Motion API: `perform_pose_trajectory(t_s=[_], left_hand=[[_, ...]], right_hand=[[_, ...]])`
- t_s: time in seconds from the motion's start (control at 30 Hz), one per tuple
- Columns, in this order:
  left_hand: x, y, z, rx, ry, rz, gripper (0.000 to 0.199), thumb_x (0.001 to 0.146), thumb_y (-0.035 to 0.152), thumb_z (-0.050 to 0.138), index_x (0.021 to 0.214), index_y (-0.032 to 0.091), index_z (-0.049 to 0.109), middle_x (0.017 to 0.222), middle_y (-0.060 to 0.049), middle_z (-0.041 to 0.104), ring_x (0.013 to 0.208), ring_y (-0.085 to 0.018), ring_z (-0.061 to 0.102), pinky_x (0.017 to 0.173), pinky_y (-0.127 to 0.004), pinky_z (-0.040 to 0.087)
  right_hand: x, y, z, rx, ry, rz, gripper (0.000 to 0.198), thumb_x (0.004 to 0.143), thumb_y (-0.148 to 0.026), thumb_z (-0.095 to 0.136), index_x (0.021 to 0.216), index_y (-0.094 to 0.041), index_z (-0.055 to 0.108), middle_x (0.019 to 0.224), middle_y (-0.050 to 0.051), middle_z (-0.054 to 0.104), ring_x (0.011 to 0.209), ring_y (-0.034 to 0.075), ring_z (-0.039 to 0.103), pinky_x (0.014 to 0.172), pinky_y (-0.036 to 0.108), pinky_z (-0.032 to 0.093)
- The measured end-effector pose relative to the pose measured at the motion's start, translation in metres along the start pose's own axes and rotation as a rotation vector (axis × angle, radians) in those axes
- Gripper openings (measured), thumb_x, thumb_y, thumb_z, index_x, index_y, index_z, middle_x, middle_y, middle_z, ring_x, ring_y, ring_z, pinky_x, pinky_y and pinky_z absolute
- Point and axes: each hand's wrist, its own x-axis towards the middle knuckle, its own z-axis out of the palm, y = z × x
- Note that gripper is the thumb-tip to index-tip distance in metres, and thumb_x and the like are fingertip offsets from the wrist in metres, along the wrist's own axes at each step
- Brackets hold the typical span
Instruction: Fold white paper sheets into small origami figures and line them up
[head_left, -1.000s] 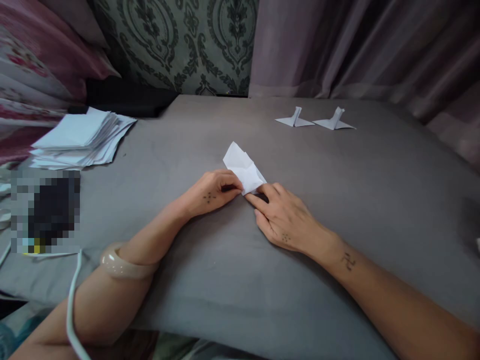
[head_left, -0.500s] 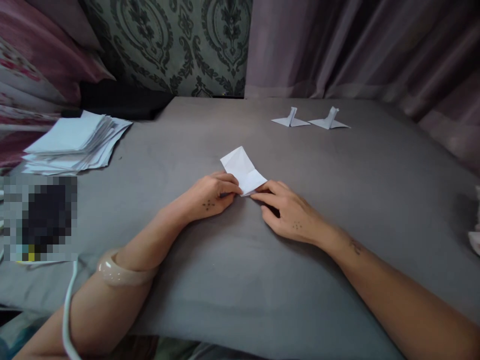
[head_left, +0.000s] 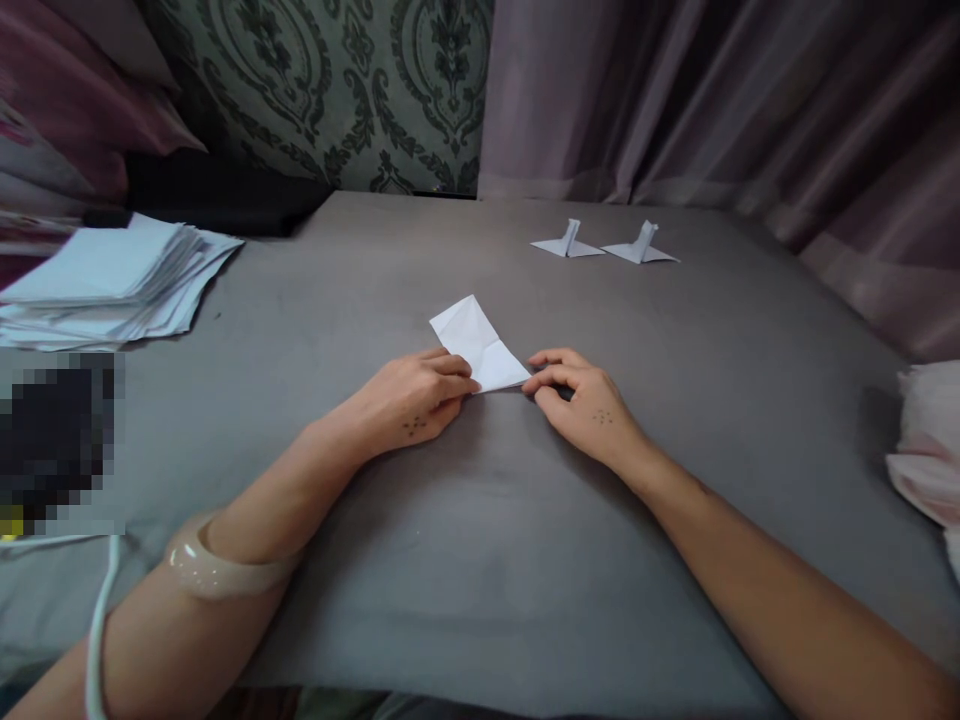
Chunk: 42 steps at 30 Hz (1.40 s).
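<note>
A small folded sheet of white paper [head_left: 480, 345], marked with creases, lies on the grey cloth between my hands. My left hand [head_left: 420, 390] has its fingers closed on the paper's lower left edge, covering that part. At the sheet's right corner, my right hand [head_left: 581, 400] pinches the tip between thumb and forefinger, its other fingers bent above the cloth. Beyond, two folded white paper figures [head_left: 568, 243] with flat bases and upright stems stand side by side.
A stack of white paper [head_left: 105, 265] lies at the left on the grey cloth [head_left: 525, 560]. A white cable [head_left: 101, 620] runs past my left forearm. Pale pink fabric [head_left: 934, 430] sits at the right edge, and curtains [head_left: 637, 100] hang behind.
My right hand has moved from the paper's lower edge out to its right corner. The right part of the sheet now reaches lower, with a straighter bottom edge. My left hand keeps its hold.
</note>
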Motion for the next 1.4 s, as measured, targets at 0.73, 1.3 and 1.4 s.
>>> perform_pose_trajectory(t_s=[0.73,1.3,1.4], left_hand=[[0.0064,-0.0036,0.0093,-0.189,0.084,-0.016,0.027,0.087,0.010,0.046,0.097,0.015,0.071,0.102,-0.008,0.067,0.093,-0.018,0.062,0.086,-0.030,0.050],[0.0061,-0.0075,0.0078,-0.174,0.009,0.018,0.034,0.095,0.016,0.040,0.113,0.020,0.068,0.098,-0.008,0.062,0.091,-0.017,0.057,0.083,-0.029,0.046],[0.0052,-0.0083,0.0086,-0.115,-0.005,0.058,0.039,0.097,0.016,0.036,0.122,0.024,0.065,0.095,-0.008,0.059,0.086,-0.017,0.053,0.081,-0.030,0.045]], right_hand=[[0.0039,-0.0008,-0.0073,-0.661,-0.111,-0.563,0.029,0.093,-0.010,0.039,0.101,-0.019,0.065,0.109,0.008,0.064,0.085,0.016,0.060,0.060,0.027,0.040],[0.0038,0.0046,-0.0041,-0.717,-0.135,-0.607,0.032,0.095,-0.011,0.039,0.097,-0.020,0.070,0.099,0.007,0.068,0.082,0.019,0.055,0.069,0.033,0.041],[0.0017,0.0083,-0.0083,-0.616,-0.144,-0.551,0.033,0.094,-0.011,0.039,0.101,-0.021,0.070,0.101,0.008,0.068,0.084,0.020,0.056,0.070,0.033,0.044]])
